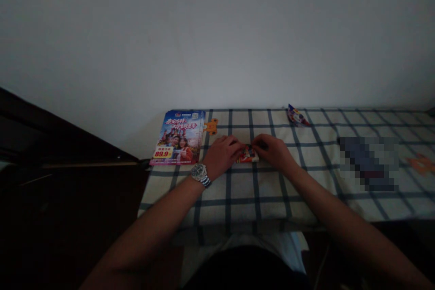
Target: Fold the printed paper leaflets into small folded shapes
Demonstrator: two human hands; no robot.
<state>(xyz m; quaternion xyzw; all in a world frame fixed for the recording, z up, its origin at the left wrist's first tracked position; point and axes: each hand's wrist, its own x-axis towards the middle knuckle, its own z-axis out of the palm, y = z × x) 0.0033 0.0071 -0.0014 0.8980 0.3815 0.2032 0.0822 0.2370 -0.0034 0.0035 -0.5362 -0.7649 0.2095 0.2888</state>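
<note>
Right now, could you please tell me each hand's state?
Left hand: on the red packet; grip unclear.
Right hand: curled at its right end; grip unclear.

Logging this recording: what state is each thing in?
Small red-and-yellow packet: between both hands; sealed or open, cannot tell.
Bare left hand: fingers at packet's left.
Bare right hand: fingers bent, at packet's right.
Silver metal wristwatch: worn on left wrist.
Blue-and-pink paper flyers: stacked, picture side up.
White-and-blue checked cloth: spread out.
Dark pixelated object: state unreadable.
</note>
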